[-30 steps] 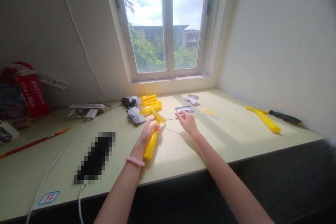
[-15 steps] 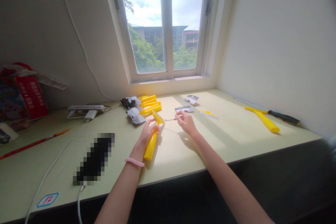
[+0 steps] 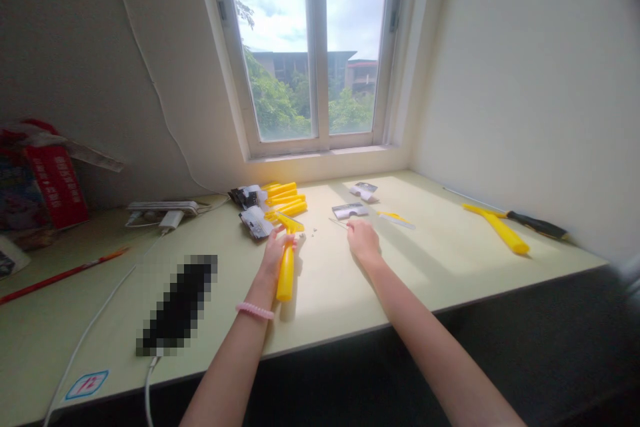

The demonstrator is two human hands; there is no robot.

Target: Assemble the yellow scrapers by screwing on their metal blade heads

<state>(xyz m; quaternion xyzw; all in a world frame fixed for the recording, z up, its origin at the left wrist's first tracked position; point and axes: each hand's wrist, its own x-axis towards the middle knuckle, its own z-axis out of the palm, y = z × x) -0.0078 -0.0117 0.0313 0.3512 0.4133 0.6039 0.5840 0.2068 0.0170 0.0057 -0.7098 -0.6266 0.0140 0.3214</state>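
Note:
My left hand (image 3: pixel 275 250) is closed round the neck of a yellow scraper (image 3: pixel 285 273), whose head points away from me and whose thick handle points back. In my right hand (image 3: pixel 363 240) is a small screwdriver (image 3: pixel 338 221); its thin metal shaft sticks out to the left, apart from the scraper, and the fingers hide its handle. Between the hands, a few tiny pieces (image 3: pixel 314 232) lie on the table, too small to make out clearly. Just beyond the right hand are a folded grey card (image 3: pixel 350 211) and a flat blade with a yellow part (image 3: pixel 397 219).
Several yellow scrapers with card packaging (image 3: pixel 287 195) are piled at the back. Another card (image 3: pixel 364 191) lies near the window. At right are a yellow scraper (image 3: pixel 505 233) and a black-handled tool (image 3: pixel 537 224). Left are a power strip (image 3: pixel 163 209), a cable (image 3: pixel 95 323) and a brush (image 3: pixel 65 273).
My right hand has drawn the screwdriver away from the scraper's head, to the right and lower. The scraper has tipped in my left hand and sits lower. Tiny pieces now show on the table.

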